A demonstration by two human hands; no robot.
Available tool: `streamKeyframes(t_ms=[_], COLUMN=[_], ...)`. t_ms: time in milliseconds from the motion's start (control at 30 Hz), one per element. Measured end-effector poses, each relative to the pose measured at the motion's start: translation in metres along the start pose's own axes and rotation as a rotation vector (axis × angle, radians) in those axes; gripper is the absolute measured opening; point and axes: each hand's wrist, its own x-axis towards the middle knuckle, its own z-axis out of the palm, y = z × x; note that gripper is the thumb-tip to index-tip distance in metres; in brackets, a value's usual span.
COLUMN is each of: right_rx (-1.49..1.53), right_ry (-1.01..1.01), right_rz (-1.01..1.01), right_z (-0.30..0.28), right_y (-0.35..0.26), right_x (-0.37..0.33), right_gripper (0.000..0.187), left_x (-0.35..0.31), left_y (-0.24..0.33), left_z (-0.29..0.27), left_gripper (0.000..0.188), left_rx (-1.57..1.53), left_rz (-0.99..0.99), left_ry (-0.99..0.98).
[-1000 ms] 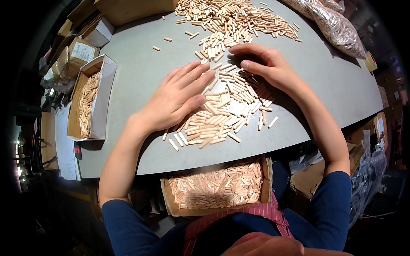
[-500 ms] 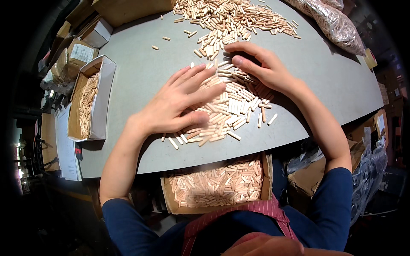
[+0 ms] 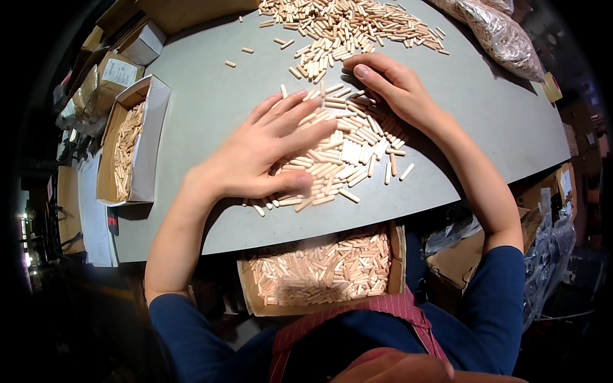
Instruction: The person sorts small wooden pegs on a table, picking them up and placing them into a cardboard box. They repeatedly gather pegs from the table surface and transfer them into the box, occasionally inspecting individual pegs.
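Small wooden dowel pins (image 3: 350, 152) lie in a loose patch on the grey tabletop between my hands. Over the patch's left side my left hand (image 3: 268, 143) is laid flat with its fingers spread, hiding some of the pins under it. My right hand (image 3: 397, 86) curves round the patch's far right side, its thumb and forefinger apart and its other fingers mostly hidden. I see no pin held in either hand. Behind them a larger heap of dowel pins (image 3: 357, 29) reaches to the table's far edge.
A narrow white box (image 3: 156, 143) part filled with pins stands at the left. Below the table's near edge sits an open cardboard box (image 3: 399, 262) full of pins. A clear plastic bag (image 3: 495, 41) of pins and a tape roll (image 3: 552, 87) are at the right.
My left hand has slid slightly leftward over the pins, and a few pins near its fingers and thumb have shifted. My right hand has moved slightly right. The whole view has shifted a little.
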Motion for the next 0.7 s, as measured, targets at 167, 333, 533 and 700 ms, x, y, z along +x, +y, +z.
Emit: streamKeyframes(t_ms=[167,333,533,700], right_rx=[0.044,0.002,-0.1,-0.361], right_ry=[-0.018,0.031,-0.111,-0.392], right_rz=[0.057,0.042,-0.01,-0.198], right_z=[-0.004,-0.007,-0.004,0.001], right_y=[0.005,0.007,-0.003,-0.017], right_x=[-0.001,0.0,-0.002,-0.002], right_gripper=[0.039,0.04,0.044,0.051], left_x=[-0.001,-0.011,-0.012,-0.006], left_y=[-0.002,-0.022,-0.038,-0.04], left_z=[0.0,0.002,0.013,0.013], left_gripper=[0.087,0.058,0.065,0.062], left_rx=[-0.135,-0.594,-0.687,-0.42], left_rz=[0.04,-0.259,-0.516,-0.392], left_ry=[0.065,0.45,0.604,0.367])
